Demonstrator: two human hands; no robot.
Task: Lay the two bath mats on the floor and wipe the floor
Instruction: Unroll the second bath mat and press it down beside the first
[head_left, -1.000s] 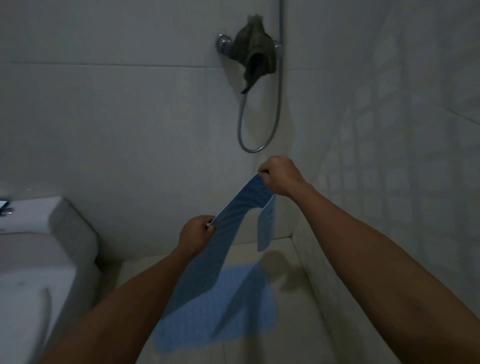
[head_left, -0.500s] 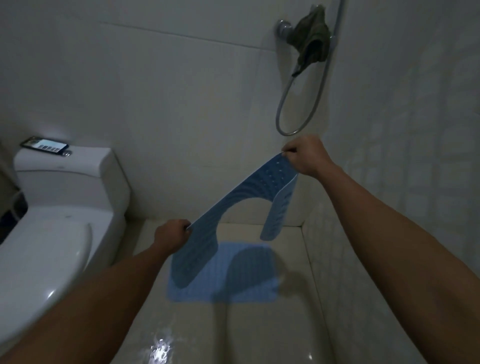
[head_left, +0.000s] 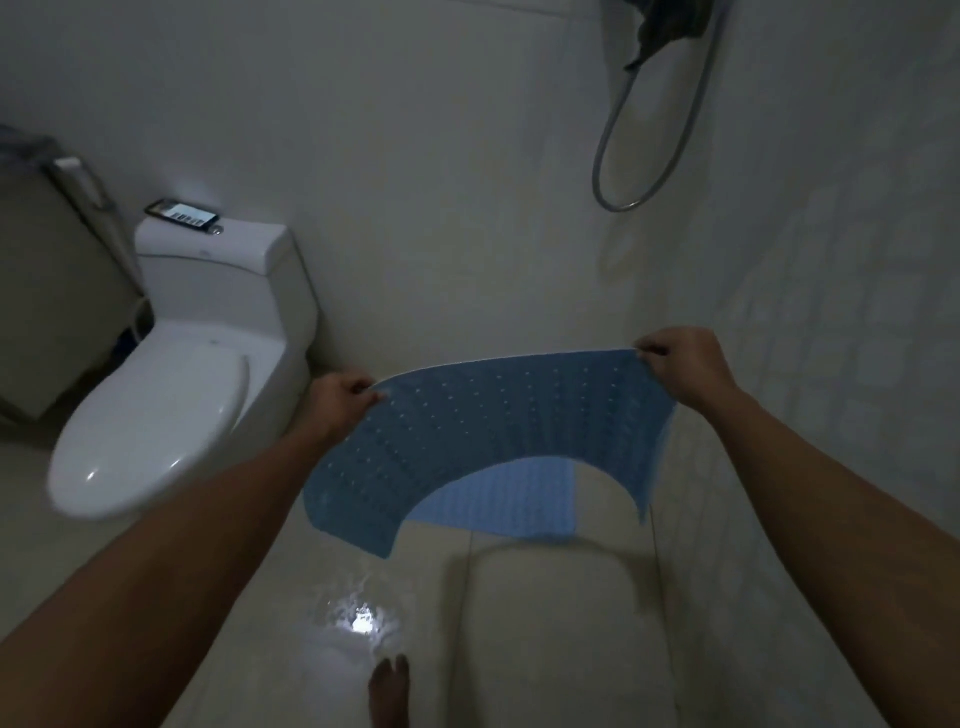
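Observation:
A blue perforated bath mat (head_left: 483, 431) hangs spread in the air above the floor, sagging in the middle. My left hand (head_left: 340, 397) pinches its left top corner and my right hand (head_left: 680, 366) pinches its right top corner. Beneath it a second, lighter blue mat (head_left: 509, 501) lies flat on the pale tiled floor (head_left: 550, 639) near the back wall, partly hidden by the held one.
A white toilet (head_left: 171, 400) with its lid down stands at the left, a phone (head_left: 182, 214) lying on its tank. A shower hose (head_left: 644, 150) loops on the back wall with a dark cloth (head_left: 670, 26) over the fitting. Tiled wall at right. My bare foot (head_left: 389, 691) at the bottom.
The held mat has swung from a twisted, slanting hang to spread wide between both hands. My right hand has dropped lower, and the view has tilted down and left.

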